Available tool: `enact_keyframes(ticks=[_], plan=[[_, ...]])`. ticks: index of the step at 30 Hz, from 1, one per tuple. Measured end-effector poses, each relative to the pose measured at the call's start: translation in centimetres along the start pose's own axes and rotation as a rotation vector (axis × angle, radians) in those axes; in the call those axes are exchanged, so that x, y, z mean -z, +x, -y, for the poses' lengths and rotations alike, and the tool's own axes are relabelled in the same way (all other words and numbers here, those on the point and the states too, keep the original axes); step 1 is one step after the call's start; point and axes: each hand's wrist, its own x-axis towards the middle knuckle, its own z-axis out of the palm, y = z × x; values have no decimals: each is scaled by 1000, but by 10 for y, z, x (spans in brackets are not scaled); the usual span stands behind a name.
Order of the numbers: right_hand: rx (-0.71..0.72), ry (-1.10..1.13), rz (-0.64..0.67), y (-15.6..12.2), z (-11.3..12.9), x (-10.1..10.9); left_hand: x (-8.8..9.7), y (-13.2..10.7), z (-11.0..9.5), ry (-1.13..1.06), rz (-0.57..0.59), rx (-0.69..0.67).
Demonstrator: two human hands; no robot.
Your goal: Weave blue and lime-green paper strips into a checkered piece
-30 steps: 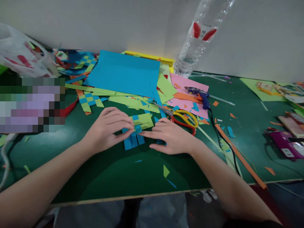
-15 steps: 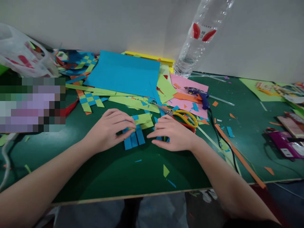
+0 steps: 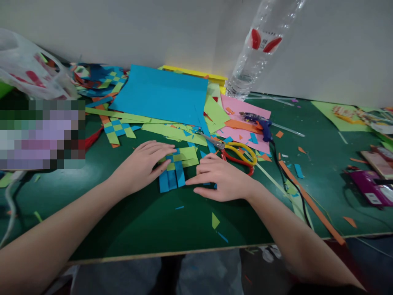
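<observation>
Across the green table [image 3: 147, 229], the left hand [image 3: 143, 166] lies over the left side of a woven paper piece [image 3: 178, 165], its thumb and fingers parted, seemingly steadying rather than pinching. The right hand [image 3: 221, 176] is loose too, index finger stretched to the lower tip of the rightmost blue strip [image 3: 180, 176]; whether it presses or only brushes, I can't tell. The piece lies flat at the centre of the frame. I'd keep the crossings pinned from above and nudge each strip sideways lightly, so nothing creases.

A big blue sheet [image 3: 161, 94] fills the upper middle; a clear bottle [image 3: 260, 49] stands upper right. Scissors [image 3: 226, 146] lie just beyond the right knuckles, the likeliest snag. Blue scraps [image 3: 215, 186] beneath the right hand could get mixed in.
</observation>
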Motion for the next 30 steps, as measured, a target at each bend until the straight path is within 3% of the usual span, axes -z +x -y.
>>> enact_keyframes(ticks=[30], plan=[[7, -98, 96, 1, 5, 0, -2, -1, -1, 81, 27, 32]])
